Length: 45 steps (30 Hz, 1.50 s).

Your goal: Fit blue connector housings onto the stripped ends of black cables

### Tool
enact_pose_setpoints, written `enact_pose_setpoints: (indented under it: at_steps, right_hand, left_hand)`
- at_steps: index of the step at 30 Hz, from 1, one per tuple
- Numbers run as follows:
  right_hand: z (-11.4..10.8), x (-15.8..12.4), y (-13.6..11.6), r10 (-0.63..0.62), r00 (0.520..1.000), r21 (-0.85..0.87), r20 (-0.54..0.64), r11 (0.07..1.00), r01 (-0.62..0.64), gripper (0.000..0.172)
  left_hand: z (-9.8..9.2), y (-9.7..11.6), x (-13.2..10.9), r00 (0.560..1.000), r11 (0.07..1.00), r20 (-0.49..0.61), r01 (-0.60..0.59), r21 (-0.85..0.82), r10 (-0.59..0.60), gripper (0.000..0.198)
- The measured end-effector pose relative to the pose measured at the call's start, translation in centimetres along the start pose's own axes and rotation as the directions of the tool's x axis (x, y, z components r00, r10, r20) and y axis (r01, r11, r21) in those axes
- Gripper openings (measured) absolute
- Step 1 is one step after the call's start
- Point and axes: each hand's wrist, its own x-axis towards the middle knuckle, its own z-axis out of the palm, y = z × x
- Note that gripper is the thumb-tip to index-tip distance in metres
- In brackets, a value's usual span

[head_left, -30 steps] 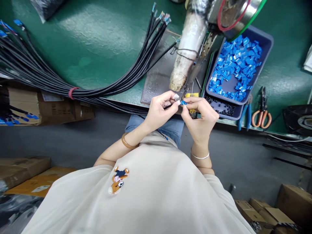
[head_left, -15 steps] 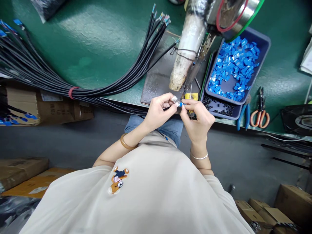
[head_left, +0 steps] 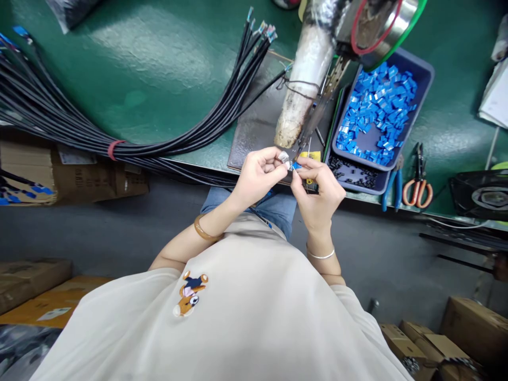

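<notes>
- The left hand (head_left: 257, 177) is grasping a small silvery piece (head_left: 283, 157) between thumb and fingers, with thin wire ends (head_left: 291, 165) showing just beside it.
- The right hand (head_left: 319, 190) is pinching a small blue connector (head_left: 296, 165) by thumb and fingertips, right up against those wire ends (whether the wires sit inside it is too small to tell).
- The two hands nearly meet at the near edge of the green worktop (head_left: 159, 47), so the blue connector lies between them, close to the near side of a dark board (head_left: 254, 127).
- A yellow item (head_left: 311, 157) shows just beyond the right hand, partly hidden by it.
- Beyond the hands, a white tapered tube (head_left: 296, 100) with dark wire tied round it points down toward the board.
- To the left, a bundle of black cables (head_left: 170, 148), gathered by a red band (head_left: 113, 150), curves across the worktop, its bared ends lying far.
- To the right, a grey tray (head_left: 424, 87) of blue pieces (head_left: 379, 106) overlaps a nearer tray (head_left: 384, 185) of small black pieces (head_left: 363, 175).
- Right of the trays lie blue-handled pliers (head_left: 398, 190) and, beside them, an orange-handled tool (head_left: 416, 191).
- Farther right stands a black device (head_left: 468, 193) with a round part.
</notes>
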Motion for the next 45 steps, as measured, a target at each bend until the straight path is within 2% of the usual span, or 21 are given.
enact_pose_setpoints:
  at_steps: [23, 29, 32, 34, 36, 37, 38, 39, 41, 43, 45]
  right_hand:
    - [-0.3, 0.0, 0.1, -0.006, 0.999, 0.02, 0.041, 1.0, 0.005, 0.012]
    - [-0.9, -0.1, 0.1, 0.004, 1.0, -0.025, 0.021, 1.0, -0.004, 0.012]
    - [-1.5, -0.4, 0.1, 0.079, 0.997, 0.017, 0.002, 0.997, -0.079, 0.01]
    - [-2.1, -0.6, 0.1, 0.207, 0.978, 0.123, -0.016, 0.971, -0.203, 0.007]
    - [-2.9, -0.7, 0.0, 0.33, 0.942, 0.246, -0.052, 0.919, -0.309, 0.007]
    - [-3.4, -0.6, -0.1, 0.366, 0.927, 0.296, -0.079, 0.897, -0.329, 0.008]
    - [-3.9, -0.5, -0.3, 0.38, 0.919, 0.335, -0.107, 0.884, -0.327, 0.009]
    - [-4.3, -0.5, -0.5, 0.38, 0.916, 0.359, -0.129, 0.879, -0.314, 0.01]
    - [-5.0, -0.3, -1.0, 0.345, 0.925, 0.348, -0.159, 0.897, -0.274, 0.013]
    - [-5.2, -0.3, -1.6, 0.306, 0.941, 0.246, -0.143, 0.932, -0.266, 0.012]
    - [-4.8, -0.5, -2.0, 0.28, 0.959, 0.098, -0.053, 0.957, -0.274, 0.009]
  left_hand:
    - [0.0, 0.3, 0.2, 0.998, 0.998, 0.015, 0.061, -0.012, -0.061, 0.011]
    - [-0.5, 0.0, -0.6, 0.993, 0.992, 0.102, 0.047, 0.114, -0.059, 0.011]
    - [-0.7, -0.2, -1.7, 0.996, 0.963, 0.071, -0.062, 0.262, 0.045, 0.017]
    - [-0.7, -0.2, -2.4, 0.977, 0.878, 0.1, -0.211, 0.429, 0.186, 0.016]
    - [-0.9, -0.1, -2.9, 0.931, 0.762, 0.246, -0.362, 0.536, 0.27, 0.018]
    - [-1.0, 0.1, -3.0, 0.905, 0.736, 0.346, -0.408, 0.54, 0.248, 0.021]
    - [-1.2, 0.3, -3.1, 0.881, 0.75, 0.433, -0.416, 0.514, 0.192, 0.024]
    - [-1.5, 0.5, -3.2, 0.865, 0.797, 0.49, -0.373, 0.475, 0.113, 0.028]
    - [-2.2, 1.0, -3.3, 0.86, 0.909, 0.507, -0.163, 0.383, -0.059, 0.035]
    - [-2.7, 1.3, -3.3, 0.879, 0.959, 0.444, 0.051, 0.278, -0.175, 0.039]
    - [-3.0, 1.4, -3.4, 0.899, 0.97, 0.386, 0.137, 0.201, -0.207, 0.04]
